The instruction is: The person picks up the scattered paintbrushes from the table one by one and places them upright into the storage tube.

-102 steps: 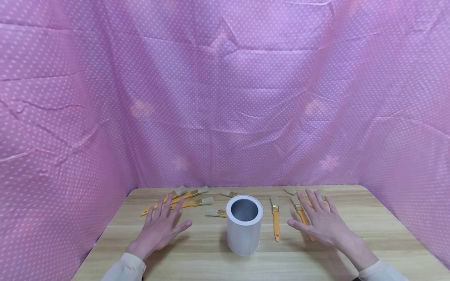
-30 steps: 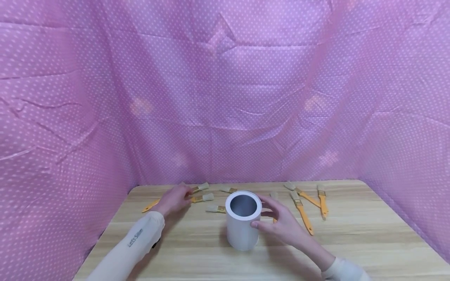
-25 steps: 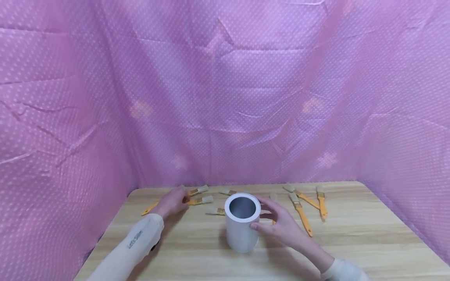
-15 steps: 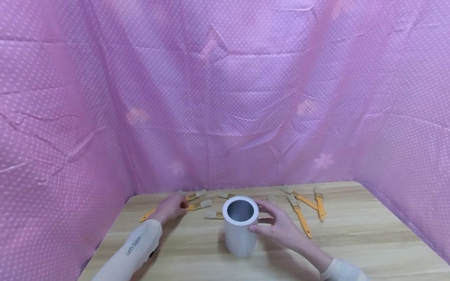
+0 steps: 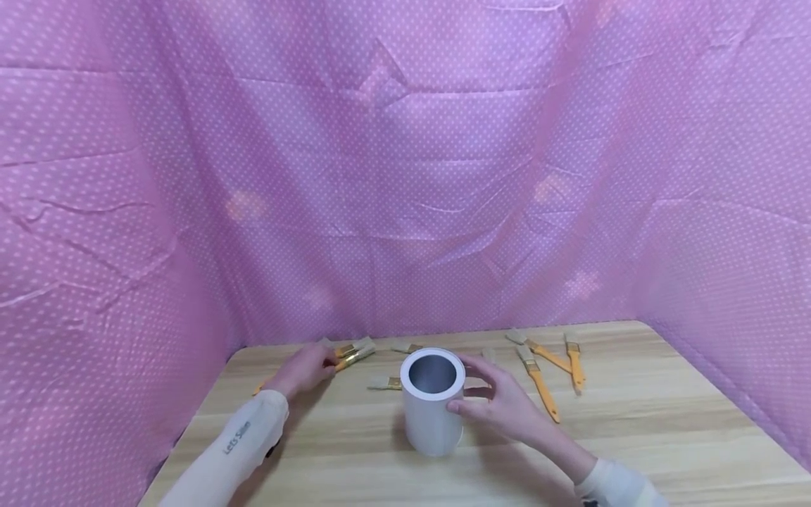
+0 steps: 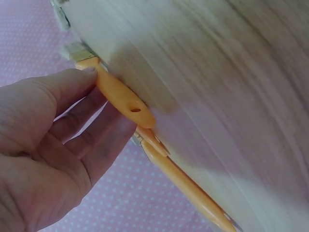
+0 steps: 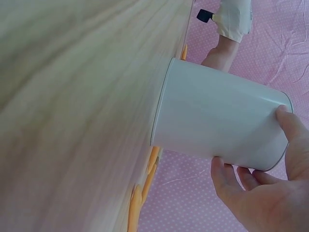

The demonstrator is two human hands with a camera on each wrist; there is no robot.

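My left hand (image 5: 307, 370) pinches a flat paintbrush (image 6: 120, 96) by its orange handle, thumb on one side and fingers on the other. In the head view its pale bristles point right, beside a second paintbrush (image 5: 345, 350) lying just behind. Another orange handle (image 6: 188, 188) lies below that hand in the left wrist view. A white cylindrical can (image 5: 433, 422) stands upright on the table, its grey hollow inside facing up. My right hand (image 5: 507, 401) holds the can's right side near the rim, thumb in front and fingers behind.
On the right of the wood-grain table (image 5: 665, 429) lie a paintbrush (image 5: 540, 387) and two more behind it. Bristles (image 5: 488, 354) of another show behind my right hand. Two brushes lie left of and behind the can, one with its ferrule (image 5: 394, 383) showing. A pink dotted curtain (image 5: 405, 211) encloses the table.
Both hands were spread over the table at first; the left has since gripped a paintbrush and the right the can. Over the last half second the gripped brush's bristles swung back towards its neighbour.
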